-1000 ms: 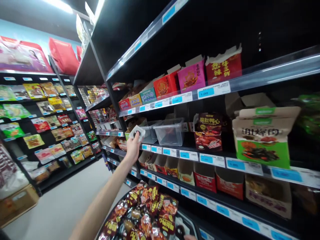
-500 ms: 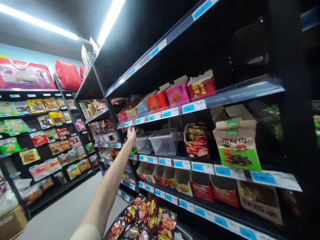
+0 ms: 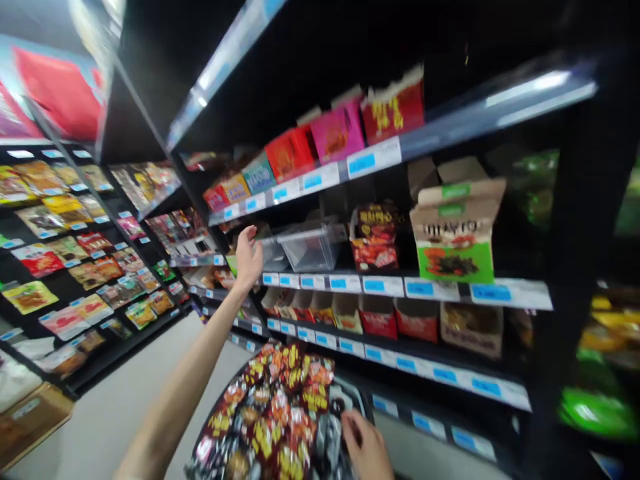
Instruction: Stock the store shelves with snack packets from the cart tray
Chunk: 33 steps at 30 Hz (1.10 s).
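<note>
My left hand (image 3: 249,257) is raised in front of the shelf, its fingers stretched out and nothing visible in them. Just right of it, on the middle shelf, are clear plastic bins (image 3: 313,247). At the bottom, my right hand (image 3: 369,445) is by the right side of a dark basket (image 3: 356,393), fingers bent but apart; I see nothing held in it. Shiny dark-red snack packets (image 3: 273,427) with yellow lettering fill the basket. A dark-red snack box (image 3: 375,240) in similar colours stands on the middle shelf.
Coloured open boxes (image 3: 340,130) line the shelf above. A tan and green snack box (image 3: 453,233) stands at the right. More open cartons (image 3: 377,317) sit on the lower shelf. Hanging snack bags (image 3: 95,257) cover the left rack, and a cardboard box (image 3: 37,423) is on the floor.
My left hand has come off the upper shelf's edge and its fingers have straightened. My right hand has come into view at the basket. The view has shifted, showing more of the basket.
</note>
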Each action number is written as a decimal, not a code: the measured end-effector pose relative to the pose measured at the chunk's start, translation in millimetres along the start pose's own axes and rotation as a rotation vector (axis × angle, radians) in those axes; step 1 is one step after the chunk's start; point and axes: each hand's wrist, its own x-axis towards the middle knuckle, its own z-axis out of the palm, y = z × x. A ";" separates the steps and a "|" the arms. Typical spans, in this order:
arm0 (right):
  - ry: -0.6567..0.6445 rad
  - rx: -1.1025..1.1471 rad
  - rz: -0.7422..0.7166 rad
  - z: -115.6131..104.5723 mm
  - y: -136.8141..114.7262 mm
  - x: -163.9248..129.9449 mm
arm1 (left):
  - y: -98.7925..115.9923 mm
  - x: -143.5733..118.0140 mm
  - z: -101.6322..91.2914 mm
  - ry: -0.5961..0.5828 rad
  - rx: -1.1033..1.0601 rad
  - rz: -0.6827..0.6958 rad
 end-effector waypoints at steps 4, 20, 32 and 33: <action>-0.138 -0.135 -0.005 -9.6 -3.1 -3.4 | 4.3 -140.6 1.6 -0.469 0.062 0.078; -0.376 -0.562 -0.219 -9.0 5.2 -8.1 | -38.2 -389.6 47.7 -1.043 0.170 -0.014; -0.596 -0.932 -0.298 -13.0 -3.8 -7.8 | -32.9 -392.1 48.8 -0.973 0.143 -0.083; -0.578 -0.931 -0.291 -13.2 -3.4 -8.7 | -32.9 -392.0 48.5 -0.962 0.127 -0.087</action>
